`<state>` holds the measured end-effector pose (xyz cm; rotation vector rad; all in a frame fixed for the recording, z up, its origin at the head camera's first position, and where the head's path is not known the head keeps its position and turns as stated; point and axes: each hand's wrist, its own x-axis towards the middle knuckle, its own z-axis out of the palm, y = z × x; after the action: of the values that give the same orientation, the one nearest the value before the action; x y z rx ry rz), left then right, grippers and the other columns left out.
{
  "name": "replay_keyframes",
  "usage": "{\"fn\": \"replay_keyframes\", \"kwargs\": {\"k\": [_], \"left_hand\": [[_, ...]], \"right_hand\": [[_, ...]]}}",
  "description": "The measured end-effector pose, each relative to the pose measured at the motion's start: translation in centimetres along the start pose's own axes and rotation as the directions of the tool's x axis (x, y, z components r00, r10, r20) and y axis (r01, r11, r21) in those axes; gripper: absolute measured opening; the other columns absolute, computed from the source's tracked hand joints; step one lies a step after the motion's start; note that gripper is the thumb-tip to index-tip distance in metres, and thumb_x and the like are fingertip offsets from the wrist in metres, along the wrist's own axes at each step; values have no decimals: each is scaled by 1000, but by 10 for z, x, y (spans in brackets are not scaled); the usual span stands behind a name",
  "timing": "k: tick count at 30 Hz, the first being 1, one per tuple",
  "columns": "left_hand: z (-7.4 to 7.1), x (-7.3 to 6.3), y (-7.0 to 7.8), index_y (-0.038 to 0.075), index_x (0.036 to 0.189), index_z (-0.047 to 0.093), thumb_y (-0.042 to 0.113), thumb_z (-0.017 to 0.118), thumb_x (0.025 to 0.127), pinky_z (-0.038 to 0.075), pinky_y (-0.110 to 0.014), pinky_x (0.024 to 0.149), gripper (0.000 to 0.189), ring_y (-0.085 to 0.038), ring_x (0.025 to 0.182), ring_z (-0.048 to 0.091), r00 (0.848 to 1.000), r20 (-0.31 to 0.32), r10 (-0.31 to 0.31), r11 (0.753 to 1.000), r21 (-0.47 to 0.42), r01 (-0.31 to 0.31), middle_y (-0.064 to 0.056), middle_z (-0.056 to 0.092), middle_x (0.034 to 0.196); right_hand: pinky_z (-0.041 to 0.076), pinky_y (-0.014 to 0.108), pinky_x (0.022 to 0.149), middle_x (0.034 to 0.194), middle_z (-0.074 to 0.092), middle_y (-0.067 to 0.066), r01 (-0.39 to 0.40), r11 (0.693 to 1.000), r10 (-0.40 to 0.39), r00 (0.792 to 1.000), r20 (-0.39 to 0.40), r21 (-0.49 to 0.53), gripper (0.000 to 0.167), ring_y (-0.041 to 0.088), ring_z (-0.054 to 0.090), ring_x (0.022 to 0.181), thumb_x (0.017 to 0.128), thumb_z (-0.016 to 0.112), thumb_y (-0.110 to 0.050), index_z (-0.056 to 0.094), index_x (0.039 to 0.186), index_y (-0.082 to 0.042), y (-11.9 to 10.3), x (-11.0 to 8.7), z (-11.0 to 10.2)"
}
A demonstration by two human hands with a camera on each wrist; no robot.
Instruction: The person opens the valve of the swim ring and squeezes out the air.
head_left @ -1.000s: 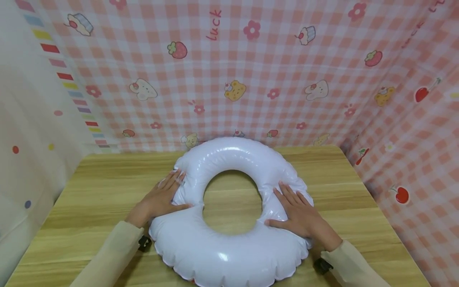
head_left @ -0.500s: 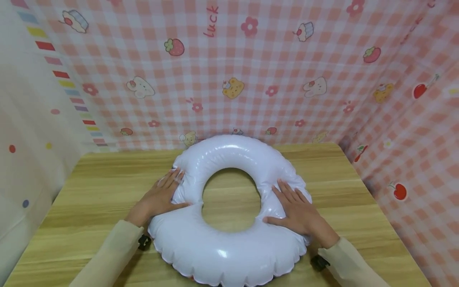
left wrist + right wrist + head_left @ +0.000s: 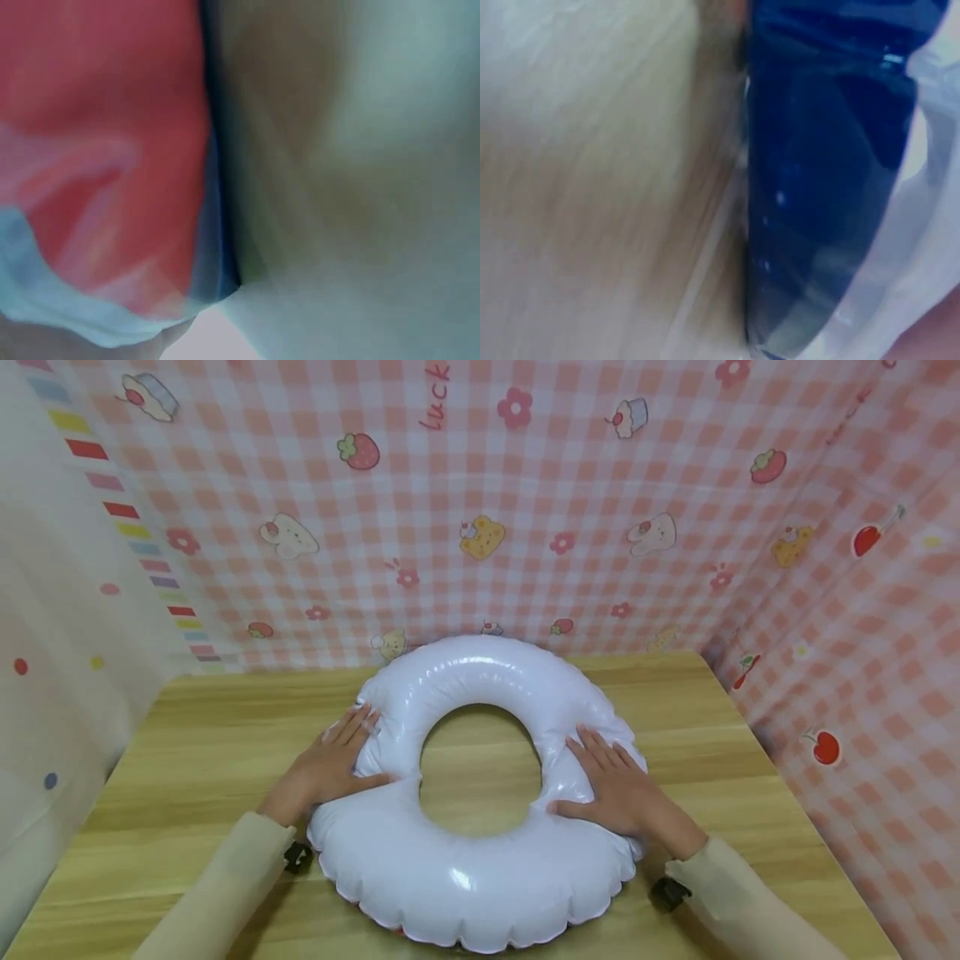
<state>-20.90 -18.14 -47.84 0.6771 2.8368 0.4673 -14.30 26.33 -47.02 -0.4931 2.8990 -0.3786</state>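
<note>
A white inflated swim ring (image 3: pixel 465 885) lies on the wooden table (image 3: pixel 225 710), creased and dented at both sides. My left hand (image 3: pixel 330 768) presses on its left side, fingers extended and thumb pointing toward the hole. On the opposite side, my right hand (image 3: pixel 618 789) rests with spread fingers on the ring, its thumb near the inner rim. In the left wrist view, a red printed part of the ring (image 3: pixel 135 165) shows close up. A dark blue part of the ring (image 3: pixel 817 172) appears in the right wrist view, just over the wood. Both palms' undersides are hidden.
A pink checked cloth (image 3: pixel 420 485) hangs behind the table. Another checked curtain (image 3: pixel 892 693) stands along the right side, and a pale dotted curtain (image 3: pixel 60 710) along the left. The ring's far edge lies close to the back cloth.
The whole head view shifts slightly, so the table, ring and hands appear a little higher and further left. Both hands keep their places on the ring.
</note>
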Motion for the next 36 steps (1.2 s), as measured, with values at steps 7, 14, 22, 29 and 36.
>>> {"fn": "replay_keyframes", "kwargs": {"k": [7,14,22,29,36], "left_hand": [[0,-15,2,7,165,15,72,59,91,17,-69,123,107,-42,159,7,998,-22,-56,998,-23,55,-17,7,173],[1,-44,12,1,163,21,65,62,93,24,-66,122,103,-48,157,13,995,-78,-65,995,-81,58,-22,15,171],[3,-78,29,-1,156,39,61,61,95,38,-69,111,89,-49,148,36,986,-154,-70,997,-1,71,-25,34,164],[-2,-91,39,5,145,56,50,70,94,48,-64,104,70,-46,135,52,983,-174,-67,998,-28,63,-21,55,149],[-7,-77,33,11,151,49,47,82,85,45,-65,107,82,-46,141,44,959,-281,16,997,-73,-38,-23,47,153]], "right_hand": [[5,64,127,174,13,8,40,998,-42,998,-44,-49,111,32,11,161,83,62,-79,24,164,-14,13,13,-10],[9,67,126,173,14,13,69,993,-79,992,-102,-100,113,36,9,161,78,71,-76,32,162,-12,20,26,-24],[13,65,126,171,15,23,-35,991,13,985,-171,-128,122,41,10,160,72,74,-80,32,161,-7,38,46,-34],[11,61,128,169,10,29,-90,987,69,985,-157,-134,122,45,9,159,75,74,-76,27,161,-2,44,57,-45],[13,64,126,169,8,30,-44,998,40,995,-90,-50,95,49,6,157,91,72,-50,28,161,-3,36,45,-55]]}}
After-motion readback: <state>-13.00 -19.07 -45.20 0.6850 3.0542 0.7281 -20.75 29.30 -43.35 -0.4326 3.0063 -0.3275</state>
